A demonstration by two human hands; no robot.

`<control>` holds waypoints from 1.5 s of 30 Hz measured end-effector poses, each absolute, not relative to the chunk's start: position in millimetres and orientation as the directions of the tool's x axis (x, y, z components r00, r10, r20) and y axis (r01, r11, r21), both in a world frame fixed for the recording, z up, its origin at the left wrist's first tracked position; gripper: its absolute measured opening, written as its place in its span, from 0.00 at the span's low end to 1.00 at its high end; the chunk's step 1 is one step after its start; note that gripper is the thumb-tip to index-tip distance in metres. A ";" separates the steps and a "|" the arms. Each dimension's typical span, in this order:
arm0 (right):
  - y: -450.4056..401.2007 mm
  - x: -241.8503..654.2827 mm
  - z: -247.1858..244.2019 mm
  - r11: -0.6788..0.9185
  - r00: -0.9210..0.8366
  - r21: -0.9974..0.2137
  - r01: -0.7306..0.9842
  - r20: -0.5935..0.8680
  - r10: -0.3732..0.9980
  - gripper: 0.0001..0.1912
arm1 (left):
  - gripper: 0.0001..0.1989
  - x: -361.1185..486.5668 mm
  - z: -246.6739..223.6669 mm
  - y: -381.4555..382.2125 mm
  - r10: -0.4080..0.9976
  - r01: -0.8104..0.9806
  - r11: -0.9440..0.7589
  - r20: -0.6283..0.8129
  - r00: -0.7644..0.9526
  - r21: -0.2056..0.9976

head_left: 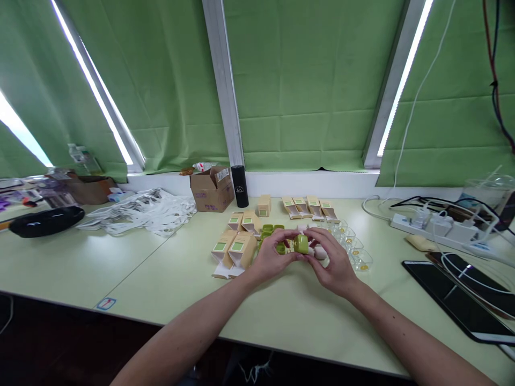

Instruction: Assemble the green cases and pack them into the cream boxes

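Observation:
A small glossy green, rounded piece (301,244) is held up over the table between both hands. My left hand (276,254) grips its left side with fingers and thumb closed. My right hand (332,262) pinches it from the right. More green pieces (266,229) lie behind my left hand, partly hidden. Pale rounded pieces (320,253) show behind the right fingers. Clear plastic cups (362,260) with gold-coloured spots stand in rows to the right. On the left are kraft paper boxes (242,247) with green labels and open flaps.
More kraft boxes (311,208) stand at the back, near a black cylinder (240,186) and an open cardboard box (212,190). White straps (140,212) and a black case (46,221) lie left. A power strip (438,230) with cables and a tablet (454,300) lie right.

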State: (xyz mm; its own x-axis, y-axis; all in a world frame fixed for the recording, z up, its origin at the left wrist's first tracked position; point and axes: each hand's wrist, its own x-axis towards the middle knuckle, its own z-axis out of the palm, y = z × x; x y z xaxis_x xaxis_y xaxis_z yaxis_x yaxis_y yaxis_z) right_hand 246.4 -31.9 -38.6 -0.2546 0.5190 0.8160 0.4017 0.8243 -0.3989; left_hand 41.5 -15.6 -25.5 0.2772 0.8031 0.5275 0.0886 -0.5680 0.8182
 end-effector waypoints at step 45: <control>-24.4 248.2 -46.0 0.798 -0.215 -0.355 0.488 0.837 0.504 0.18 | 0.14 46.4 -16.9 -26.7 0.886 0.178 -0.456 0.427 0.182 0.872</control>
State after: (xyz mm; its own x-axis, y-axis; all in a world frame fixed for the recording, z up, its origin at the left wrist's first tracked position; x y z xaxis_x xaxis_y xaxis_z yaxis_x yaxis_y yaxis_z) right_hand 248.2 -24.4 -46.0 -0.2155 0.5038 0.8365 0.4878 0.7977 -0.3547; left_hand 46.4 -26.7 -16.9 0.1817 0.8859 0.4267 0.1781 -0.4564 0.8717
